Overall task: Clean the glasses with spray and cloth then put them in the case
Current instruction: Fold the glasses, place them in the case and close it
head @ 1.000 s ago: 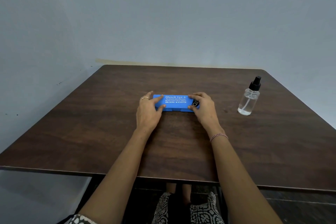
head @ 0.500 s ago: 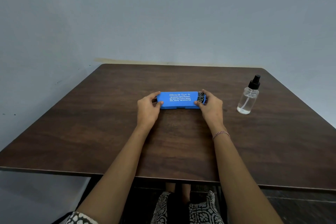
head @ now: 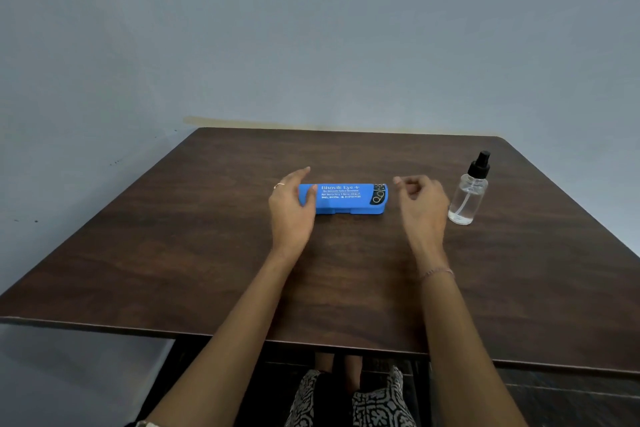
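Blue case [head: 343, 198] lies shut on the bench [head: 207, 253], glasses unseen. Left hand [head: 290, 210] open at its end, right hand [head: 421, 203] loosely curled, empty; a careless sweep could topple the spray bottle [head: 468, 196].

wall [head: 311, 28]: plain blue-grey | table [head: 207, 253]: dark wood

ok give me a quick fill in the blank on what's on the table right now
1. The lid of the blue plastic glasses case is ____.
2. The clear plastic spray bottle with a black pump top stands on the dark wooden table, to the case's ____.
3. The right hand holds ____.
4. The left hand is at the case's ____ end.

Missing words: closed; right; nothing; left
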`<state>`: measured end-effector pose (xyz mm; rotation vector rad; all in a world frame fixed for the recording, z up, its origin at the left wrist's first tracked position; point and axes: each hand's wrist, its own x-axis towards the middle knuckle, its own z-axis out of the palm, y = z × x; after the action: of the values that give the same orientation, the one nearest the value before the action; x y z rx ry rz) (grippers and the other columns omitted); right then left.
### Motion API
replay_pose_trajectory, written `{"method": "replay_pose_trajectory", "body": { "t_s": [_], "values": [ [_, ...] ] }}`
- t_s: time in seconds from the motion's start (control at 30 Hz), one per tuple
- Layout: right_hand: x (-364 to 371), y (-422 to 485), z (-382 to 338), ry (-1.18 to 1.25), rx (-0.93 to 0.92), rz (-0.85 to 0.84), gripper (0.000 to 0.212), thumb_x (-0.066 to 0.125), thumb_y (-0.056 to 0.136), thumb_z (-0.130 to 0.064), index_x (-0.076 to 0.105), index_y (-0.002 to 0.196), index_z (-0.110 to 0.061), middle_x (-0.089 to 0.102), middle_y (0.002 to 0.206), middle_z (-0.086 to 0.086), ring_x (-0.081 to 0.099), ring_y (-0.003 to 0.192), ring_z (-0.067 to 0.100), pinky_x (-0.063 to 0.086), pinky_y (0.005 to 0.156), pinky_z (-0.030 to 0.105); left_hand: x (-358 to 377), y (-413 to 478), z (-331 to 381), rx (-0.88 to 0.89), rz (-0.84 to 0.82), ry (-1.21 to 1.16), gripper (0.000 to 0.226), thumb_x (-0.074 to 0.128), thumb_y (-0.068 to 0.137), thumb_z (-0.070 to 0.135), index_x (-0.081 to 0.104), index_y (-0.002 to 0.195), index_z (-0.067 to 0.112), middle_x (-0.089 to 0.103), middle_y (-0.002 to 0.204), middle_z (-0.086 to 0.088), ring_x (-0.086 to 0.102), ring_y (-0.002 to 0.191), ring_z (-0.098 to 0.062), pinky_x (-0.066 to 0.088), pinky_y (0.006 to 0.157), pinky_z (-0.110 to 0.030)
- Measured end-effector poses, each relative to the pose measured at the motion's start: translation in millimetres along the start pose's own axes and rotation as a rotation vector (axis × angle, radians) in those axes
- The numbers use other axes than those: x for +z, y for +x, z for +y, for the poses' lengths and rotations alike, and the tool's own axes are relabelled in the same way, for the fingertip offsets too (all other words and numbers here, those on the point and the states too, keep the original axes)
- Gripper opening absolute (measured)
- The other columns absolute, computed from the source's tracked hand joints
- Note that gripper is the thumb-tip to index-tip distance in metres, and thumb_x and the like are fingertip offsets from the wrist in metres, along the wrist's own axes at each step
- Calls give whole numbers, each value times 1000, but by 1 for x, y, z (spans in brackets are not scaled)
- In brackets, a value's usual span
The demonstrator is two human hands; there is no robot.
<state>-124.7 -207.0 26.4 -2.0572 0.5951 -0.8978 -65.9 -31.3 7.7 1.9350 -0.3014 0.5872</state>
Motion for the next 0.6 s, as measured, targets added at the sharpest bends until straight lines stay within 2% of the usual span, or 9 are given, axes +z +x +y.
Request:
{"method": "replay_pose_trajectory", "body": {
  "t_s": [0.07,0.1,0.2,0.23,0.3,0.37,0.43,0.5,0.6],
  "values": [
    [-24,0,3,80,-51,172,24,53,94,-32,61,86,-10,59,90,7,49,75,16,32,67,20,15,-10,23,46,-9,-27,28,61,88,13,65,116,13,65,117,-3,57,109,-14,40,94,-17],
    [-36,1,6,112,-66,266,22,51,95,-30,58,85,-12,57,87,6,48,75,17,31,66,19,25,-17,37,46,-36,-73,27,61,89,13,65,115,13,66,116,-3,56,108,-11,40,92,-15],
    [-63,13,25,85,-45,439,18,45,97,-17,57,101,-4,53,106,13,50,98,24,32,78,20,63,-36,74,-25,-147,-227,26,59,90,12,66,115,10,68,113,-3,58,100,-5,42,86,-11],
    [-69,19,35,29,-4,416,21,44,96,-11,56,109,-1,50,115,16,47,109,29,32,86,24,76,-42,84,-52,-190,-255,26,58,90,10,66,115,9,68,113,-4,61,101,-8,42,87,-12],
    [-76,34,58,-75,101,247,33,44,94,-6,49,126,1,46,128,19,42,120,34,31,98,30,101,-52,101,-100,-300,-272,28,55,91,9,64,118,7,68,114,-7,63,105,-16,42,91,-18],
    [-79,44,76,-73,198,44,44,49,93,-6,42,136,-1,49,131,17,47,120,32,33,103,35,122,-59,114,-151,-401,-245,31,53,92,9,61,121,5,66,118,-11,62,108,-19,41,93,-21],
    [-80,45,83,9,271,-76,44,54,92,-7,46,135,-3,57,127,13,54,112,23,38,101,33,137,-64,122,-201,-477,-215,31,51,93,9,60,122,4,64,121,-13,60,112,-23,42,94,-25],
    [-79,42,86,59,294,-96,39,57,90,-6,53,129,-3,62,120,12,56,100,15,41,94,29,146,-68,125,-224,-509,-203,30,50,93,8,62,120,4,65,118,-15,60,111,-25,43,90,-28],
    [-78,40,87,77,285,-47,36,61,88,-8,58,124,-2,65,116,12,62,100,18,44,93,28,150,-68,125,-234,-509,-176,30,49,93,8,63,119,8,67,114,-14,60,110,-25,44,86,-27]
  ]
}}
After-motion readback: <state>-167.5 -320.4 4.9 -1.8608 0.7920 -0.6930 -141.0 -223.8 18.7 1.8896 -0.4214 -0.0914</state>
